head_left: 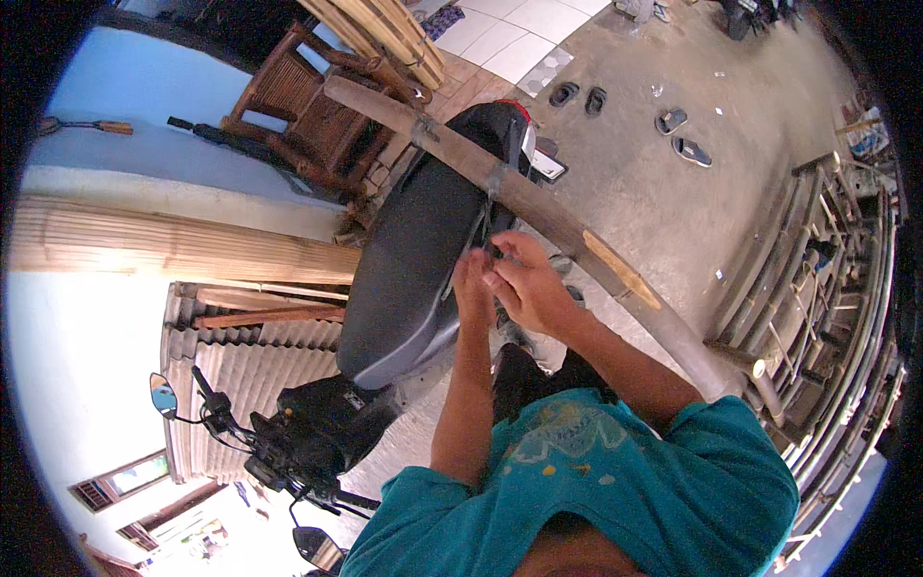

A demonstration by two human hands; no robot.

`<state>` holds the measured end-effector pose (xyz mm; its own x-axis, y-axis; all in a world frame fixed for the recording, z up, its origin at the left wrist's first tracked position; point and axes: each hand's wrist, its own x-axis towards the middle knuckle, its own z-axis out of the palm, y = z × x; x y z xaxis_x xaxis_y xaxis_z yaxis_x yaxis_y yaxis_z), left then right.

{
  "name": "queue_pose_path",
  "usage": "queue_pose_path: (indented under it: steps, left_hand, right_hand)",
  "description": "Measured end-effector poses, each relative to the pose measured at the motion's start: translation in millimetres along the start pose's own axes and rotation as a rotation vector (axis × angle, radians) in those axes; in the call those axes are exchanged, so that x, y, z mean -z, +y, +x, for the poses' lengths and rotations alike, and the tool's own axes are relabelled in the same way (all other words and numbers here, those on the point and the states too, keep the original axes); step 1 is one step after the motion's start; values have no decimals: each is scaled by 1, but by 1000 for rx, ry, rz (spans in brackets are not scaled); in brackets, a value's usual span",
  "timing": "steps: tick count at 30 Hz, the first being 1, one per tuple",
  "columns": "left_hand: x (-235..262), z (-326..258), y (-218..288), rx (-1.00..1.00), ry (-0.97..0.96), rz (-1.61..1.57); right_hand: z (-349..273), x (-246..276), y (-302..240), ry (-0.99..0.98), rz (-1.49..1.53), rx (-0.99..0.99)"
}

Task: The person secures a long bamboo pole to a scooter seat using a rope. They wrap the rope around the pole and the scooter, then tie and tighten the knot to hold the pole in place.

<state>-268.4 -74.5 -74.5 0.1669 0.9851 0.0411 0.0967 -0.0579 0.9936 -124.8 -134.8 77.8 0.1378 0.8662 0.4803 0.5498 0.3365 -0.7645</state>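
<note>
Dark strap (486, 219) hangs at the right edge of the motorcycle seat, just below a bamboo pole, with both hands at its lower end. Far left, a blue wall (144, 82) stands behind a strip of pale bamboo slats (183, 245) that runs toward the seat. Nearer, still on the left, are a round-edged mirror (162, 395), corrugated sheets (260, 385) and the motorcycle's black handlebars (252, 438). A brown bamboo chair (312, 120) stands on the far side, left of the seat's tail. The long black seat (413, 260) fills the middle.

To its right, the left hand (473, 281) is raised with its fingers pressed together, the tips meeting the other hand; whether they grip the strap I cannot tell. Touching it, the right hand (529, 286) has its fingers bent, thumb and forefinger pinching at the strap's dark lower part, which is mostly hidden.

The bamboo pole (548, 216) slants from far left to near right across the tail of the seat, with a pale, cut-looking patch (620, 269) on its right half. Farther right, sandals (691, 151) lie scattered over the grey floor (750, 91), and at the right edge bamboo poles form a rack (760, 260).
</note>
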Motion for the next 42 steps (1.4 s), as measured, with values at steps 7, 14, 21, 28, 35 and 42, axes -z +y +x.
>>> queue_pose_path:
  steps: [7, 14, 21, 28, 35, 42]
  left_hand:
    - [-25, 159, 85, -444, 61, 649]
    - [-78, 200, 55, -297, -124, 1154]
    - [-87, 200, 59, -308, -158, 1154]
    - [-79, 200, 59, -280, -196, 1184]
    - [-76, 210, 36, -390, -241, 1147]
    - [-76, 206, 33, -409, -204, 1151]
  right_hand:
    - [18, -13, -10, -259, 463, -68]
    - [-32, -34, -25, -25, 254, -370]
    - [-54, -28, -31, 258, 367, -407]
    - [-109, -37, -2, 405, 604, -610]
    - [-166, -61, 48, 745, 1412, -767]
    - [-201, -48, 106, 682, 2225, -901]
